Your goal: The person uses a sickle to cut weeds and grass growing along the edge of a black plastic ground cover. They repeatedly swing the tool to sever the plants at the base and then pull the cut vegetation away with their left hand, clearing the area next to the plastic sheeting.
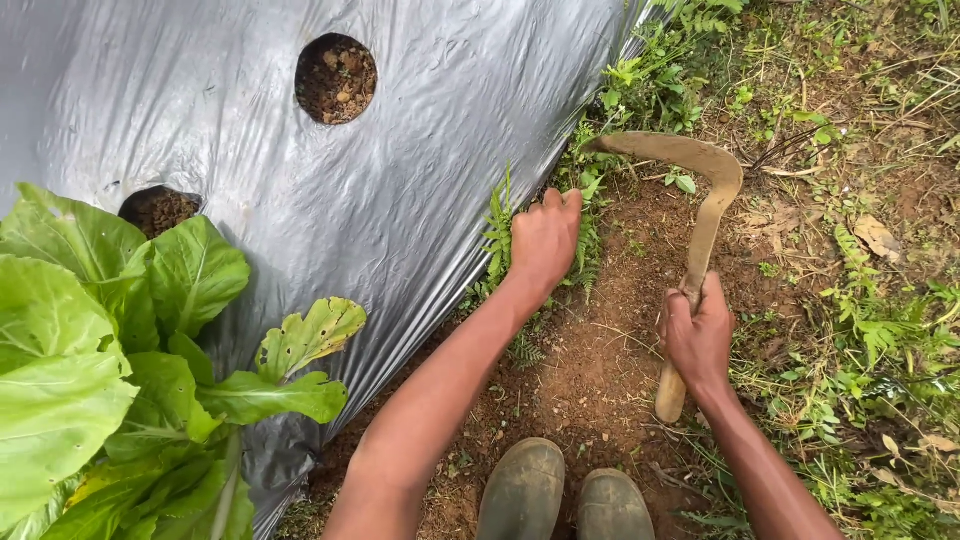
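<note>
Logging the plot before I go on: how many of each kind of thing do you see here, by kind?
Curved sickle, held in the right hand: 1
Planting holes in the silver mulch sheet: 2
Leafy green plant: 1
Rubber boots: 2
Fern clump under the left hand: 1
Total: 7

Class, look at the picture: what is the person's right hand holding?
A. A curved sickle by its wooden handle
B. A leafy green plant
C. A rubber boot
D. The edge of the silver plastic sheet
A: the right hand is closed round the wooden handle of the curved sickle, while the left hand grasps the ferns beside the silver plastic sheet.
</note>
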